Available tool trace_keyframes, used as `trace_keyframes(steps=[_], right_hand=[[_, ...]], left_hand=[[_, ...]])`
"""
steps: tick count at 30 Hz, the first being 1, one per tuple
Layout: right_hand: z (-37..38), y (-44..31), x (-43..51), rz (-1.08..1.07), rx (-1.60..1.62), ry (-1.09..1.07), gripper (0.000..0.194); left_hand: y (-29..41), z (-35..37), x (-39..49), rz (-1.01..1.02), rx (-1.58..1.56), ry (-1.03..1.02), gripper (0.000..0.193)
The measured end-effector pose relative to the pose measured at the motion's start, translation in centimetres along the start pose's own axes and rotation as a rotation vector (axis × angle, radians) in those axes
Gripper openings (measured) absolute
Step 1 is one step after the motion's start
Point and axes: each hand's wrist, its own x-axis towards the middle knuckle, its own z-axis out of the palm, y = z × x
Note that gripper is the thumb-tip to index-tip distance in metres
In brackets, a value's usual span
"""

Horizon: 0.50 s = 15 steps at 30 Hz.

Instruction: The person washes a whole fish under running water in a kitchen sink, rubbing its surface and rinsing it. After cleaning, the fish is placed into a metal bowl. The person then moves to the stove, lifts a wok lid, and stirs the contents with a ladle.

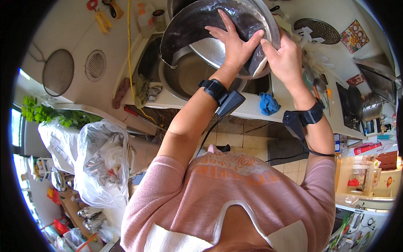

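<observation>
A large, dark, wet, sheet-like piece [185,31] with a pale cut edge curves over the inside of a tilted metal basin [209,50]. It looks like thick skin, though its exact kind is unclear. My left hand [234,47] lies on the dark piece with its fingers spread, its thumb close to my right thumb. On the right side, my right hand [285,60] grips the basin's rim, thumb on the inside against the piece's edge; its other fingers are partly hidden behind. Beneath, a second metal basin [189,74] holding cloudy water sits in the sink [151,55].
A blue cloth [269,104] lies on the counter edge, right of the sink. Rags [143,89] and a yellow hose [129,47] are at its left. Bottles [146,20] stand behind. Plastic bags [104,160] with greens are at the left; a stove [346,107] is at the far right.
</observation>
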Motion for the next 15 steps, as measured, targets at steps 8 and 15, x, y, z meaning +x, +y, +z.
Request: trace_keyframes(steps=[8, 15], right_hand=[[-0.18, 0.24, -0.19, -0.016, -0.057, -0.006, 0.037], [-0.23, 0.19, -0.23, -0.042, -0.092, -0.008, 0.038]], left_hand=[[-0.49, 0.47, -0.12, 0.011, 0.007, 0.007, 0.132], [-0.68, 0.47, -0.14, 0.029, -0.003, 0.011, 0.132]])
